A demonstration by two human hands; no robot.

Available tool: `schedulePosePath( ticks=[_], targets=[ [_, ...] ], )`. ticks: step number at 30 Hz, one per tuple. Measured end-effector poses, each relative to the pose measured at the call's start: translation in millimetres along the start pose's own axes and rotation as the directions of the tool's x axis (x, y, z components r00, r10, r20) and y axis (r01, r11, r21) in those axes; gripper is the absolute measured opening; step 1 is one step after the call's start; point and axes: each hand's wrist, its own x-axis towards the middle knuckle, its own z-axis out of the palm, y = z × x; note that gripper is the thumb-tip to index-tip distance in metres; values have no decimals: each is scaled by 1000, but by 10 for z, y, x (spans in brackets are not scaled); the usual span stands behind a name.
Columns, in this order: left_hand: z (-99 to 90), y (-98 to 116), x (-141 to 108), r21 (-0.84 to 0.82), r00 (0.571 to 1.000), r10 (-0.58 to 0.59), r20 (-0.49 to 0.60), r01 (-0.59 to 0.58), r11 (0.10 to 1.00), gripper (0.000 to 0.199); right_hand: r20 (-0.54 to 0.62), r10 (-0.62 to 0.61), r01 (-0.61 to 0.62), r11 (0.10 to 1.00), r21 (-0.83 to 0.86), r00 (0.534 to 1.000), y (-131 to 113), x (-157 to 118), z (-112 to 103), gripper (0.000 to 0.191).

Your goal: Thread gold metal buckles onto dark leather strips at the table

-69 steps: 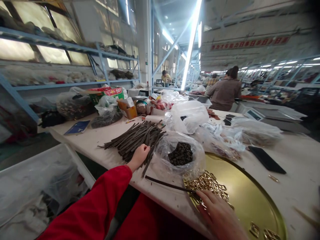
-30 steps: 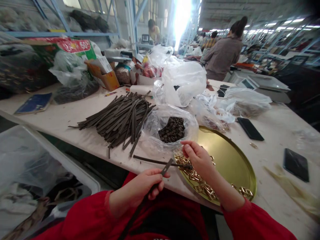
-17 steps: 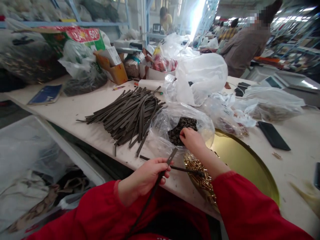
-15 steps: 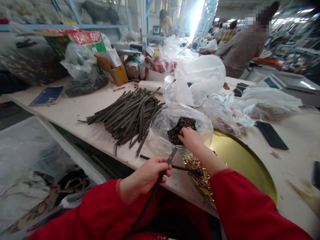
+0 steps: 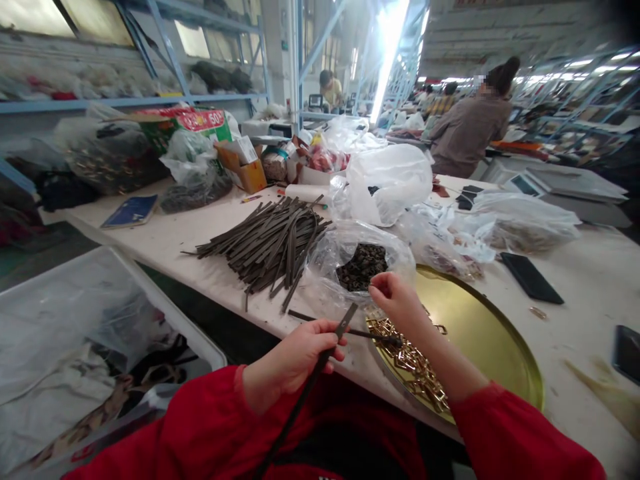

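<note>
- Lifting clear of the middle of the dark bits (image 5: 360,263), the right hand (image 5: 400,303) now shows at their near right side; half a second ago its fingertips were down among them.
- I take that to mean the pick from the clear bag (image 5: 320,267) is finished or nearly so, which would bring the work back to the strap (image 5: 301,400).
- On the right hand, I see thumb and fingertips drawn together in a pinch. I cannot tell from my feed whether a bit sits between them, or whether they touch the bag.
- The left hand (image 5: 295,360) has stayed clamped on the strap, thumb against curled fingers, just off the front edge of the table (image 5: 173,233).
- I have the strap slanting, its holed end up toward the bag, its tail running down over the lap.
- Another strap (image 5: 369,335) lies along the front edge, its thick dark end over the buckles (image 5: 415,363) at the near left rim of the round tray (image 5: 490,353).
- Left of the bag, I see the heap of loose strips (image 5: 265,243), some ends pointing to the front edge.
</note>
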Motion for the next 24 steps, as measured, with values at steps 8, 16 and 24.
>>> schedulePosePath(
  ticks=[8,16,24],
  targets=[
    [2,-45,137,388,972,180,150,-225,894,23,379,359,-468,205,860,853,-158,-694,55,29],
    [-14,-89,157,695,918,373,137,-358,624,21,292,414,-427,283,859,862,-152,-787,80,27],
    [78,-56,-44,801,909,306,282,-399,447,22,234,258,-343,567,749,937,-303,-1054,95,33]
  ],
)
